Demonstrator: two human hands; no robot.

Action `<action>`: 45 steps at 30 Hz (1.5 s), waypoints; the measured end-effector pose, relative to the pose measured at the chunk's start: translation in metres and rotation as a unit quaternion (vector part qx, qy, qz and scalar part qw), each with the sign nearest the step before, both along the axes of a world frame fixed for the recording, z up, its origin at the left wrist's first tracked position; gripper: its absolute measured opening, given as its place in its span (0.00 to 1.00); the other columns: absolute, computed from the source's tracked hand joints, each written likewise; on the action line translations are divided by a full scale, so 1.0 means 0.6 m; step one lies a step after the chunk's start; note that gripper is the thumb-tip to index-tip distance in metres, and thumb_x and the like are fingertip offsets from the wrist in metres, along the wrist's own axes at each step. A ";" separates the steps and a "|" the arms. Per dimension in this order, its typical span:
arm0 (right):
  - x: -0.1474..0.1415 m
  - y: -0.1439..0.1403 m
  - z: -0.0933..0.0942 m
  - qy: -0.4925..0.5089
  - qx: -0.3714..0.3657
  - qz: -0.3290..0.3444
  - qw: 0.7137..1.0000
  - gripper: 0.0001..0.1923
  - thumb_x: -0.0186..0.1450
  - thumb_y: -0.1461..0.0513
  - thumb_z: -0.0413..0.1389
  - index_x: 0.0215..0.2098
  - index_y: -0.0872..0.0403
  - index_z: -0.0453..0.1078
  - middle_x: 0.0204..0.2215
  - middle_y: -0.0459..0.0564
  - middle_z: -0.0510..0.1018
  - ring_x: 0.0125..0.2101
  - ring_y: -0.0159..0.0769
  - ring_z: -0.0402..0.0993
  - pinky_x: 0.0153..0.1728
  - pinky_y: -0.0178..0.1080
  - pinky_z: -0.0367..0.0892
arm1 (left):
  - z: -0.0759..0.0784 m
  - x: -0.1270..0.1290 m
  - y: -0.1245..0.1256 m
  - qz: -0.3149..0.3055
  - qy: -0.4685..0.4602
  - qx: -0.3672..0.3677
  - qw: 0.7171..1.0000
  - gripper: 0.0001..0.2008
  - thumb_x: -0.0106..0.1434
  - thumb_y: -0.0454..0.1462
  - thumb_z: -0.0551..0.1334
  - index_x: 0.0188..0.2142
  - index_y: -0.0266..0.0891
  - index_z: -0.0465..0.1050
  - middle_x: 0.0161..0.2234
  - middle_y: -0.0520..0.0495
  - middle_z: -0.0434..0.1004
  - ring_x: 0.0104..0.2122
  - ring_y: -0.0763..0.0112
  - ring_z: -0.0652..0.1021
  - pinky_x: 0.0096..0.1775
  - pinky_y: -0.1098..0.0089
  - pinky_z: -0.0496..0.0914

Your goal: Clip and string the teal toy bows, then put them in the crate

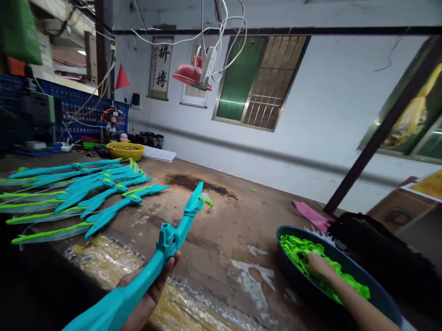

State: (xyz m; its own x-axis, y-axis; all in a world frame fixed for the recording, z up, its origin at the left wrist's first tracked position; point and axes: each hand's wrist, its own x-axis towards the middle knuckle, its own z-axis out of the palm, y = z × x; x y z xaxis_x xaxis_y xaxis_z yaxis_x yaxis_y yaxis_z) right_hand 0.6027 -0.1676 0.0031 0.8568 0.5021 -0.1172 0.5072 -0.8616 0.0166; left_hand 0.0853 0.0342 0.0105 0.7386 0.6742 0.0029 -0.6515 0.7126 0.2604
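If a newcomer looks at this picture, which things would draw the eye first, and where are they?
Probably the long turquoise piece in the left hand, at lower centre, with similar turquoise pieces lying on the table's left side. Next, the bright green parts in the dark tub at right, where the right hand reaches in. Higher up, a red lamp hangs before the pale wall.

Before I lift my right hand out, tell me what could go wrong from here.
Your right hand is among loose, bright green plastic parts in the dark oval basin, so it might drag some over the side. Only your left hand holds the long turquoise plastic piece, which could tip or twist. The overlapping turquoise-and-green plastic pieces to the left might shift if that piece knocked them.
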 end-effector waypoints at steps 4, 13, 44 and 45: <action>-0.003 -0.012 -0.007 0.007 0.023 -0.013 1.000 0.08 0.71 0.59 0.59 0.40 0.58 0.72 0.38 0.48 0.77 0.38 0.36 0.76 0.40 0.41 0.74 | -0.030 0.005 -0.021 0.020 0.080 0.087 0.993 0.25 0.64 0.40 0.65 0.60 0.54 0.71 0.54 0.47 0.80 0.58 0.59 0.76 0.51 0.68 0.75; -0.083 -0.010 0.105 0.029 0.266 -0.043 0.963 0.14 0.69 0.63 0.55 0.25 0.53 0.62 0.20 0.42 0.68 0.21 0.33 0.67 0.28 0.37 0.64 | 0.004 -0.010 -0.040 0.175 0.360 0.295 0.868 0.22 0.59 0.50 0.69 0.18 0.38 0.72 0.17 0.51 0.71 0.21 0.74 0.71 0.28 0.73 0.68; -0.664 -0.075 0.205 0.243 0.433 0.362 0.789 0.03 0.62 0.67 0.61 0.31 0.54 0.73 0.26 0.44 0.76 0.28 0.32 0.69 0.30 0.33 0.63 | 0.055 -0.052 -0.219 -0.090 0.259 0.361 0.892 0.25 0.60 0.46 0.70 0.54 0.38 0.76 0.53 0.37 0.79 0.48 0.48 0.80 0.42 0.58 0.80; -0.664 -0.078 0.203 0.236 0.438 0.366 0.786 0.03 0.62 0.67 0.62 0.30 0.54 0.73 0.26 0.44 0.76 0.28 0.32 0.70 0.30 0.33 0.63 | 0.059 -0.051 -0.221 -0.093 0.255 0.363 0.891 0.25 0.60 0.45 0.70 0.54 0.38 0.76 0.53 0.38 0.79 0.48 0.48 0.80 0.42 0.58 0.80</action>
